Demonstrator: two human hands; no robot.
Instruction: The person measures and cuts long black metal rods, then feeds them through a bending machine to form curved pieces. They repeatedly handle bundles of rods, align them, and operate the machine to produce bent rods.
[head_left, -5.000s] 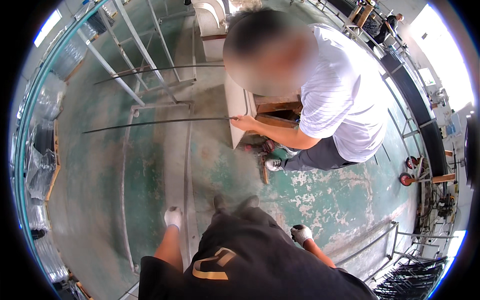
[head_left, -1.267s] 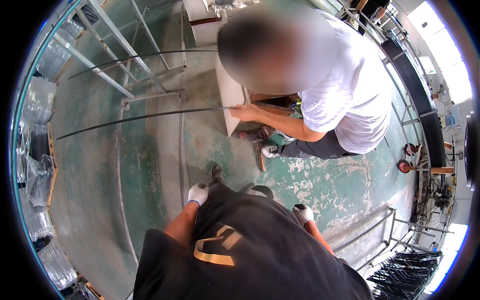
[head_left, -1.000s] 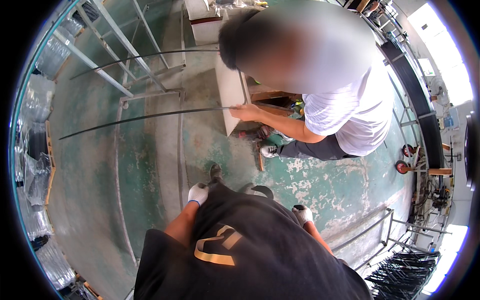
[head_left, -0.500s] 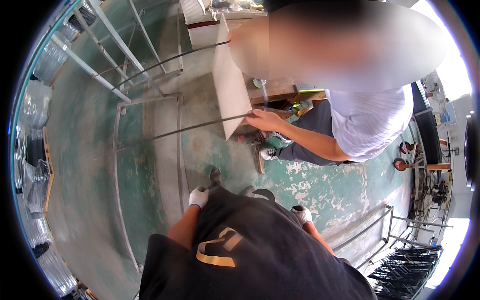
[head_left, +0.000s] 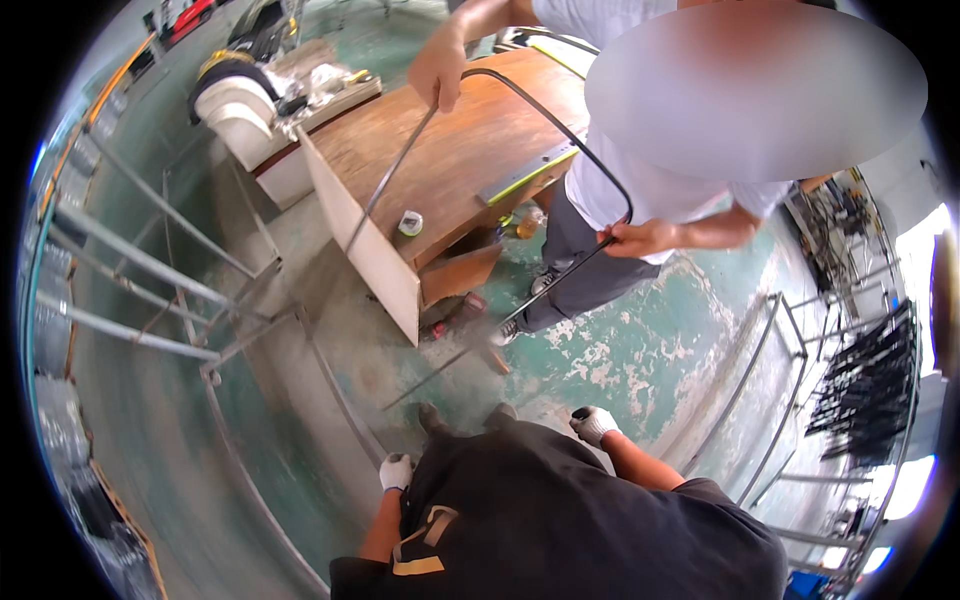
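Observation:
My left hand (head_left: 396,472), in a white knit glove, hangs beside the dark shirt with its fingers curled in and nothing visible in them. On the other side, my right hand (head_left: 594,425) wears a similar glove with dark fingertips. Its fingers are bent closed, and no object shows in it. Across from me, a person in a white shirt grips a thin dark rod (head_left: 395,171) bent into a long U. One of that person's hands (head_left: 437,75) holds an upper leg, the other hand (head_left: 640,238) the lower leg. The rod's free ends point down toward the floor, apart from my hands.
A wooden workbench (head_left: 470,130) with a pale side panel (head_left: 365,255) stands ahead. It bears a tape measure (head_left: 410,222) and a yellow-green straightedge (head_left: 528,175). Metal frames (head_left: 150,270) stand at left. A rack of black parts (head_left: 865,390) stands at right.
My view has swung left, showing more of the workbench. The other person has turned the rod so its bend now shows, one leg dropping toward the floor. My right hand has moved out from the shirt.

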